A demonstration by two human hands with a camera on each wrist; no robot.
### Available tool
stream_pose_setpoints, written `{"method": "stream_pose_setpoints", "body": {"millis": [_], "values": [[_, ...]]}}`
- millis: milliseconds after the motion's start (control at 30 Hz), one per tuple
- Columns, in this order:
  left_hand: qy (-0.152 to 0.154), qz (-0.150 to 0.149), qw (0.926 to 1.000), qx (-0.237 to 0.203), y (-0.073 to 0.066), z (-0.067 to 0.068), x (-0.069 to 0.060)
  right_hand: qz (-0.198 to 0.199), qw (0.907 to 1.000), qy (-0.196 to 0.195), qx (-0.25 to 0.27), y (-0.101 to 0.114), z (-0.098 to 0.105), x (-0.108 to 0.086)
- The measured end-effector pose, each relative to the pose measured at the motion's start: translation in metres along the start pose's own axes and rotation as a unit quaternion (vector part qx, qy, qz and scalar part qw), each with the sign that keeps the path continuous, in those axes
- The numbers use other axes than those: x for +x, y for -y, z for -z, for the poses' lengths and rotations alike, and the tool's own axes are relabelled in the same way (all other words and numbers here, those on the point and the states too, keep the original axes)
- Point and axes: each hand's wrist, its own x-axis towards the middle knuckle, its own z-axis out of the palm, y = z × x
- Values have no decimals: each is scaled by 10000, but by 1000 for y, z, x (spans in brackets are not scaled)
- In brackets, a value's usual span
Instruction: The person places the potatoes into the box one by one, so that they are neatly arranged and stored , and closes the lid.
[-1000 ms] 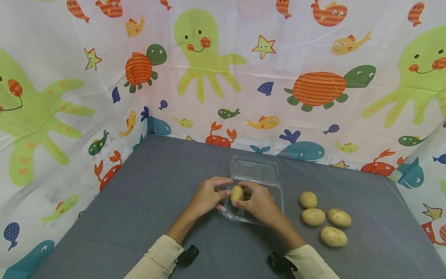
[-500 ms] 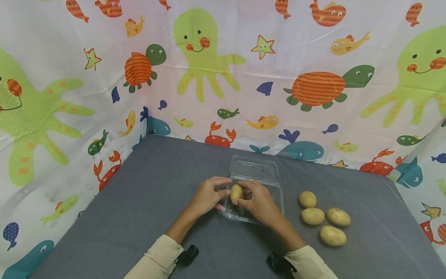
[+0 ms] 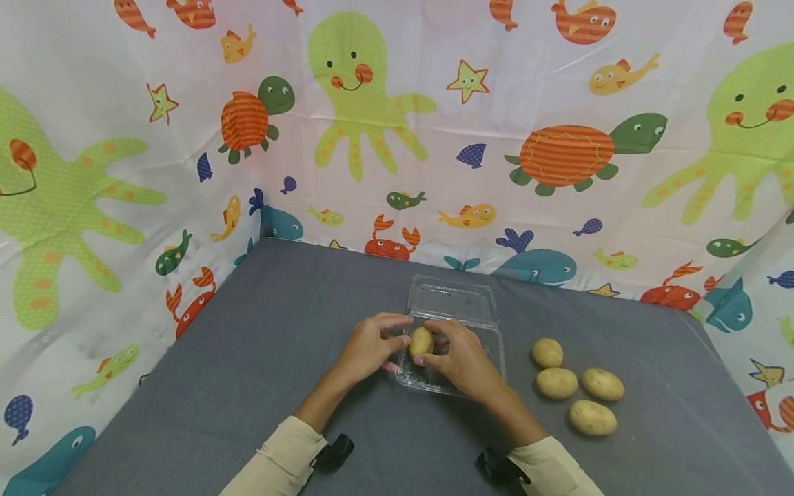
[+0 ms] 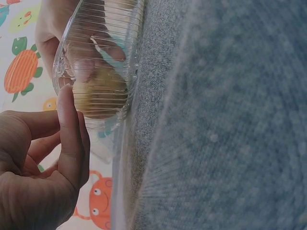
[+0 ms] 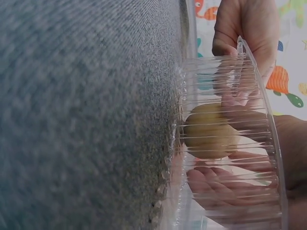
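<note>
The right hand pinches a potato between thumb and fingers, tips on opposite sides, a hold that suits something smooth and rounded and should let it be settled precisely. The left hand has its thumb and fingers apart at the box's nine o'clock rim, probably to stop the light plastic sliding; whether they also pinch the rim I cannot tell. The potato sits inside the box, towards nine o'clock, its long axis roughly twelve to six; both wrist views show it low, on or just above the floor, likely tucked to that side to use the space well. The lid lies folded back at twelve o'clock, leaving the tray open from above and out of the wrists' way. Four loose potatoes lie near the box at three to four o'clock on the grey desk, apparently grouped there for the right hand's easy reach. Beyond, from nine through twelve to three, a printed sheet hangs around the desk, perhaps to screen off the background.
</note>
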Motion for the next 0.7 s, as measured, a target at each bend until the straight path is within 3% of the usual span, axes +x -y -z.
{"method": "stream_pose_setpoints", "body": {"millis": [500, 700], "values": [[-24, -41, 10000, 13, 1, -1, 1, -85, 9999, -17, -83, -2, 6, -3], [-29, -57, 10000, 47, 1, -1, 1, -99, 9990, -15, -431, -2, 10, -3]]}}
